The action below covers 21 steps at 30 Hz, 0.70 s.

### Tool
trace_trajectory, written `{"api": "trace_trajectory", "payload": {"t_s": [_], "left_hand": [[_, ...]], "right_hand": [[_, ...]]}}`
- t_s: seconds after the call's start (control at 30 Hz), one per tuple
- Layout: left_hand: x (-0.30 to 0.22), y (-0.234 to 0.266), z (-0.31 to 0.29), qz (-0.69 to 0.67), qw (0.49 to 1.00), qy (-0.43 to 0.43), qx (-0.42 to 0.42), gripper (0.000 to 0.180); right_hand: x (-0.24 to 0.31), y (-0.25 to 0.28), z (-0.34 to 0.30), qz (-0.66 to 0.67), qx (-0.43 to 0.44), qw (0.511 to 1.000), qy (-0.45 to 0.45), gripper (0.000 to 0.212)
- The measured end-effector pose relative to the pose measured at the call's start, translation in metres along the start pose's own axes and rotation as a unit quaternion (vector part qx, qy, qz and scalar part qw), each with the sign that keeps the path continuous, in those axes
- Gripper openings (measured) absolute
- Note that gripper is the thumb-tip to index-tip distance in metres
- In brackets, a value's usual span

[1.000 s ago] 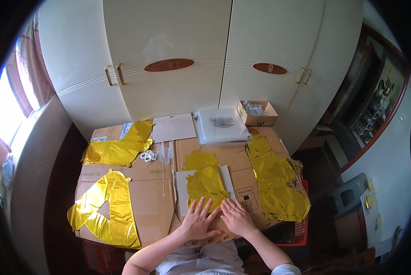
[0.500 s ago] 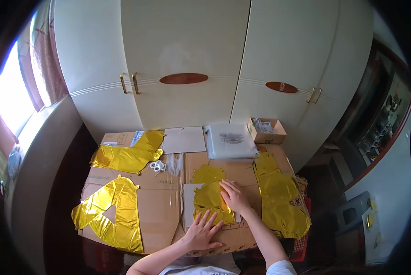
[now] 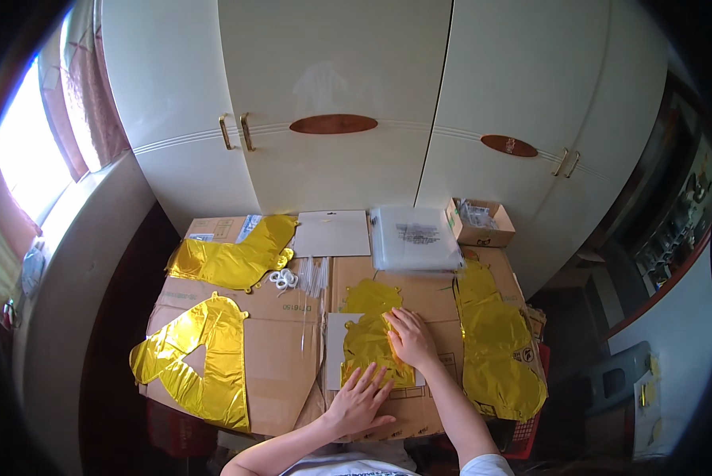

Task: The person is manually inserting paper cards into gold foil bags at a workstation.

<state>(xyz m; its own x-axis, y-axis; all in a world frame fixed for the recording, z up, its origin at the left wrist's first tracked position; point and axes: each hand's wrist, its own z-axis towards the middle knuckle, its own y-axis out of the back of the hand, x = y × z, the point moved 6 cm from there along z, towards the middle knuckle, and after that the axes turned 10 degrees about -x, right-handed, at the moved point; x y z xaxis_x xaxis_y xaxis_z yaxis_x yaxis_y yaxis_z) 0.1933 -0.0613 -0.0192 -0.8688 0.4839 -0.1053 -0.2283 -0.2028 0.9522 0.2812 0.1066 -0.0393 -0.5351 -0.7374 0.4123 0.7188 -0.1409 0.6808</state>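
A flat gold foil balloon [image 3: 364,337], folded over on itself, lies on a white card [image 3: 334,337] at the front middle of the cardboard. Fingers spread, my left hand [image 3: 360,403] rests on its near edge and has nothing in its grasp. My right hand [image 3: 413,339] lies along the balloon's right edge, fingers stretched out and close together, with an orange-tinted glint of foil beside them. To the left is an uninflated gold balloon shaped like a letter A [image 3: 227,333]. Another gold foil balloon [image 3: 495,341] stretches along the right side.
Cardboard [image 3: 284,389] covers the work surface. Farther back lie a gold foil piece [image 3: 229,260], white ribbon rolls [image 3: 283,279], clear straws [image 3: 315,278], a pale card [image 3: 332,236], a stack of clear plastic bags [image 3: 415,238] and a small box [image 3: 483,230]. Cupboard doors [image 3: 332,174] stand behind.
The whole view has shifted slightly, so the scene sits a little farther right. Both hands stay in nearly the same places on the folded foil balloon.
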Motion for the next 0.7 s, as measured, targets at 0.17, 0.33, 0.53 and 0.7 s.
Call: {"api": "trace_trajectory", "payload": {"t_s": [0.17, 0.33, 0.53, 0.7], "left_hand": [[-0.0006, -0.0034, 0.0017, 0.028, 0.998, 0.048, -0.012, 0.074], [0.0041, 0.0017, 0.0033, 0.0, 0.999, 0.044, -0.013, 0.077], [0.0058, 0.0005, 0.0036, 0.009, 0.999, 0.042, 0.018, 0.082], [0.0058, -0.0004, 0.0046, 0.012, 0.998, 0.04, 0.038, 0.082]], "right_hand": [[-0.0001, -0.0007, 0.0, 0.018, 0.002, 1.0, -0.003, 0.041], [0.0, 0.0003, 0.0, 0.026, -0.005, 1.0, -0.007, 0.04], [0.002, 0.0023, 0.0002, 0.025, -0.001, 1.0, -0.015, 0.04], [0.0008, 0.0021, -0.0005, 0.023, -0.001, 1.0, -0.013, 0.041]]}}
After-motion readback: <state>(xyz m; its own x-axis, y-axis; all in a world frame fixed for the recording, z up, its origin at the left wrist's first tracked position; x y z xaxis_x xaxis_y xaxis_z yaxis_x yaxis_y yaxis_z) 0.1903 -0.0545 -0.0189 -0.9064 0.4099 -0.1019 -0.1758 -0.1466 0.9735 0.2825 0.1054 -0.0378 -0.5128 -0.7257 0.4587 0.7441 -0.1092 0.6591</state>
